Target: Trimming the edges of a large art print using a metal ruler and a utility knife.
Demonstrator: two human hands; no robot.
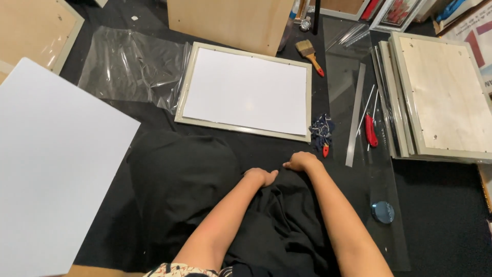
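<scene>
My left hand is curled shut on a fold of the black cloth over my lap, knuckles up. My right hand rests just beside it with fingers bent down onto the same cloth; I cannot tell whether it grips. Ahead on the dark floor lies a pale picture frame filled with a white sheet. Right of it sit a small bundle of blue cord, a metal ruler and a red-handled screwdriver.
</scene>
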